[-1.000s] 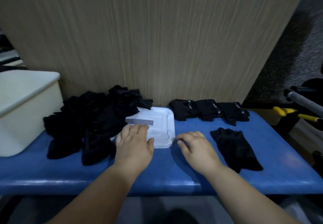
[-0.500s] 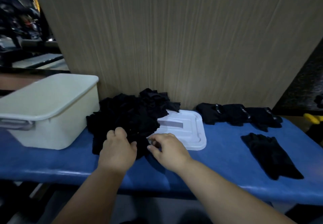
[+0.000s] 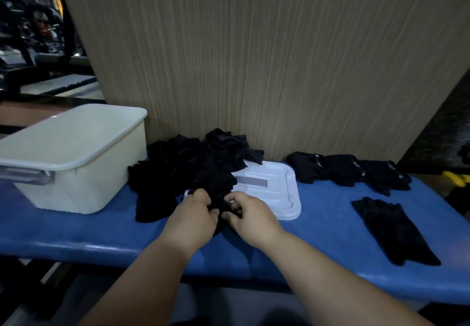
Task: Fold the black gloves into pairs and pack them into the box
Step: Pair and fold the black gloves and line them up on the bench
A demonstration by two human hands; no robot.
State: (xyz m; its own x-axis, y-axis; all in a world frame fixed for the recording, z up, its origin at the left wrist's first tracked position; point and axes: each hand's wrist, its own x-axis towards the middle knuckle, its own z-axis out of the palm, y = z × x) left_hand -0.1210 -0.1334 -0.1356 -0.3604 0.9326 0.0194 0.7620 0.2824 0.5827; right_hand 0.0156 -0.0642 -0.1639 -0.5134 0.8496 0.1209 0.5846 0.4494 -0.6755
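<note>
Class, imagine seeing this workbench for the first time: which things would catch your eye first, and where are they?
Both hands, left hand and right hand, dig into the pile of black gloves at the centre of the blue table. The cream box stands at left; a white lid lies beside the pile.

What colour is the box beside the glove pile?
Cream white box, shown best in the head view.

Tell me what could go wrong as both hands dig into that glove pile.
Both hands pinch the near edge of the tangled pile; the grip may lift several gloves. The pile overlaps the white lid, which could be dragged along. The single glove lies near the table's front edge.
</note>
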